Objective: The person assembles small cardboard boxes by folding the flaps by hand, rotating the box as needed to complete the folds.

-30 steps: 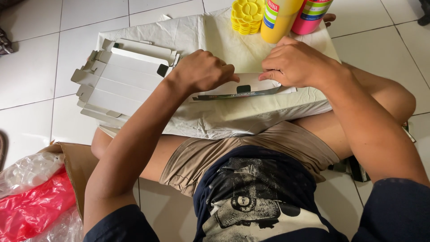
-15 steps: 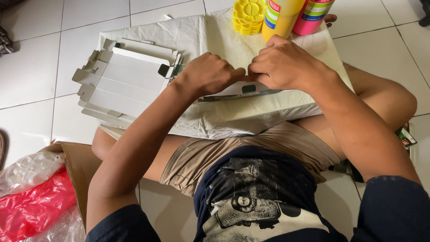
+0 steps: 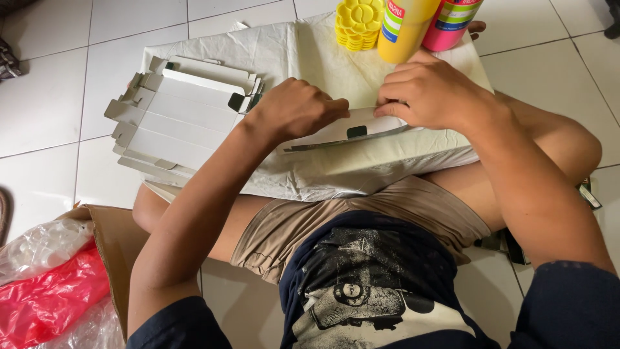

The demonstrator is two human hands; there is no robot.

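A flat white cardboard box blank (image 3: 352, 129) lies on a white cloth-covered board (image 3: 303, 52) across my lap. My left hand (image 3: 294, 106) is closed over its left part, pressing and folding it. My right hand (image 3: 433, 90) pinches its right edge with bent fingers. Most of the blank is hidden under both hands. A stack of unfolded white box blanks (image 3: 177, 119) lies to the left on the cloth.
A stack of yellow flower-shaped trays (image 3: 358, 22), a yellow bottle (image 3: 407, 26) and a pink bottle (image 3: 452, 22) stand at the board's far edge. A brown carton (image 3: 113, 252) with red and clear plastic bags (image 3: 45, 291) sits at lower left on white floor tiles.
My hands have drawn closer together over the box blank, the right hand shifting left to its edge. The left hand has closed further over the fold.
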